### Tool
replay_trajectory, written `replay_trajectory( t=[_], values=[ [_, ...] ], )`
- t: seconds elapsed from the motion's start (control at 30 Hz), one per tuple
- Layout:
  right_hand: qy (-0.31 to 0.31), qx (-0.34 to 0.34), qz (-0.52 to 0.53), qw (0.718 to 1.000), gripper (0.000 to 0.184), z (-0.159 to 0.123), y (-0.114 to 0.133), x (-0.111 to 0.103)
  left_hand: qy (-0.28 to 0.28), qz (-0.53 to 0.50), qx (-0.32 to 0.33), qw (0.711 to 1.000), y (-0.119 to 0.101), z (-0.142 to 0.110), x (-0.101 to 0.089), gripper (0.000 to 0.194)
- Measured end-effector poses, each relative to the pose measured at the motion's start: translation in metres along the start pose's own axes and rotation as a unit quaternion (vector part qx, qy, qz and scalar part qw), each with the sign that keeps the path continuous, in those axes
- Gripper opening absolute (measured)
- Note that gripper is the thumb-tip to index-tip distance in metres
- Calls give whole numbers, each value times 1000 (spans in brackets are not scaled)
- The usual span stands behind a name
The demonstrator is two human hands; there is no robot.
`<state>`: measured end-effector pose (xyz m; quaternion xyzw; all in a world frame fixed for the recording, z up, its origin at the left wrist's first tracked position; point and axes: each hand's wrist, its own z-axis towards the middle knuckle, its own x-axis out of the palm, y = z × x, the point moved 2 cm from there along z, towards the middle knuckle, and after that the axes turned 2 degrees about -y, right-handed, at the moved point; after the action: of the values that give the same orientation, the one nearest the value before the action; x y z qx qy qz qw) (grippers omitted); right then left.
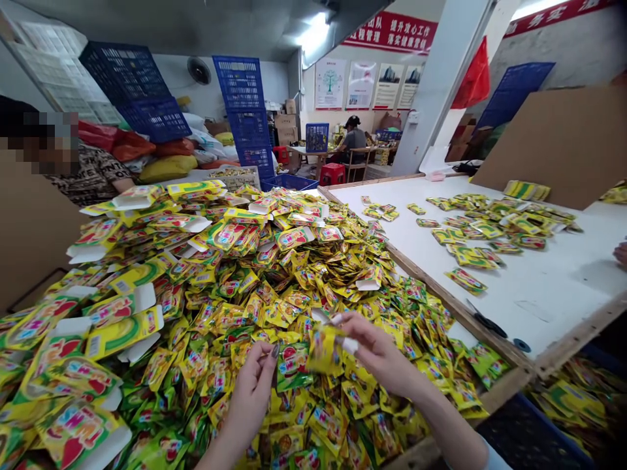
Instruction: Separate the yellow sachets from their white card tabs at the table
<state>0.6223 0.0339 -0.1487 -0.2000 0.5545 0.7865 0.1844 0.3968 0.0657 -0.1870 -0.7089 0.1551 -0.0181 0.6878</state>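
Observation:
My left hand is closed on the edge of a green sachet printed with red fruit, pinched between thumb and fingers. Beside it, my right hand grips a yellow sachet, slightly blurred, with white covers on some fingertips. The two sachets are close together, the yellow one partly over the green one's right edge. Below both hands spreads a large heap of yellow and green sachets. Flattened yellow cartons with white flaps lie on the heap's left side and along its back.
Right of a wooden edge, a white table bears scattered filled packs, scissors and a cardboard sheet. A person is at the left; another sits at the back. Blue crates stand stacked behind the heap.

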Motion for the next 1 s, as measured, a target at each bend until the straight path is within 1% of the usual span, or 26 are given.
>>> replay_trajectory(
  t=[0.03,0.1,0.17,0.2,0.23,0.27,0.3,0.33,0.37,0.4,0.43,0.47,0.5,0.57,0.63,0.7,0.77,0.87,0.93,1.0],
  values=[
    [28,3,37,999,9,-2,10,5,6,-5,2,1000,-2,-1,3,29],
    [48,25,44,998,7,-5,22,18,5,-19,3,1000,-4,-4,10,29],
    [40,60,40,997,9,-10,23,30,10,-38,-5,999,-4,-7,16,30],
    [34,82,69,994,8,-12,20,34,16,-51,-8,999,-3,-8,19,31],
    [31,105,123,986,5,-15,15,38,25,-64,-9,998,-3,-9,23,31],
    [31,129,199,971,11,-18,10,40,35,-70,-3,997,-4,-8,27,30],
    [31,155,280,947,25,-20,4,41,42,-68,10,997,-6,-6,31,28],
    [32,181,355,917,40,-23,-2,41,47,-53,30,997,-9,-2,36,25],
    [33,204,414,887,52,-25,-7,40,53,-15,60,997,-13,3,42,23],
    [32,219,456,862,57,-27,-11,38,60,37,98,993,-19,8,49,21],
    [26,224,485,845,55,-29,-14,36,65,93,138,984,-25,15,56,21],
    [12,221,503,836,49,-30,-18,33,68,144,174,972,-31,21,63,20],
    [-8,215,508,834,43,-32,-21,29,71,183,205,959,-36,28,71,21],
    [-65,211,477,851,35,-35,-28,22,84,232,244,938,-42,41,83,24],
    [-123,219,422,871,34,-39,-37,15,102,280,264,917,-44,52,90,29],
    [-164,229,386,878,33,-45,-46,7,94,352,277,889,-40,60,92,28],
    [-184,238,379,875,34,-51,-55,-1,62,432,284,854,-35,66,93,21],
    [-198,249,374,871,37,-58,-61,-7,29,527,302,794,-27,72,96,23],
    [-195,250,373,872,36,-60,-60,-8,28,566,322,758,-25,78,99,23],
    [-189,251,372,874,36,-61,-56,-7,44,590,353,724,-27,87,97,19]
  ],
)
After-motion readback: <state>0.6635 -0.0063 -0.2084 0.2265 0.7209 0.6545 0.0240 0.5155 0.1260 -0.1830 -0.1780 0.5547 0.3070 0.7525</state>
